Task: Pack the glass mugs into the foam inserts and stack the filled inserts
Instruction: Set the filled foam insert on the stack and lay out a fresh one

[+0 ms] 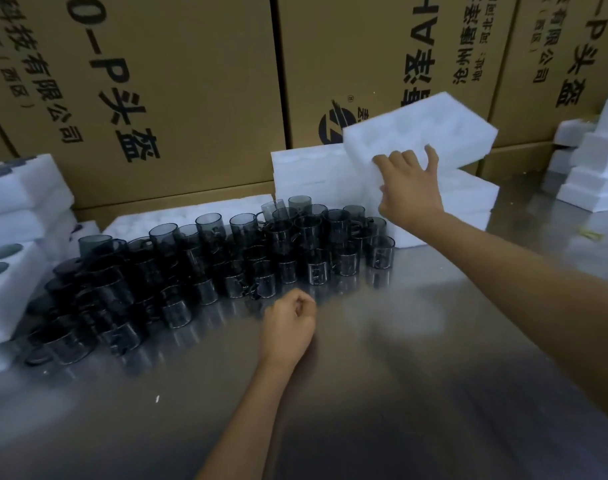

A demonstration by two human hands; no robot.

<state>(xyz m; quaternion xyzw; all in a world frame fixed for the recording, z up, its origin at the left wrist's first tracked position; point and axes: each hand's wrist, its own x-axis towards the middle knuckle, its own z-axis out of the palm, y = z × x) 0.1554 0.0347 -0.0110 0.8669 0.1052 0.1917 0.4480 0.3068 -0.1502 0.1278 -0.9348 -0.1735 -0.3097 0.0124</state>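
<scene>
Several smoky grey glass mugs stand crowded in rows across the steel table, from the left edge to the middle. My right hand grips the near edge of an empty white foam insert and holds it tilted above a stack of empty inserts at the back right. My left hand hovers over the table just in front of the mugs, its fingers curled into a fist and holding nothing. Filled inserts with mugs lying in their pockets are stacked at the far left.
Tall cardboard boxes with printed characters wall off the back of the table. Another flat foam insert lies behind the mugs. More white foam pieces are piled at the far right. Bare steel lies in front of the mugs.
</scene>
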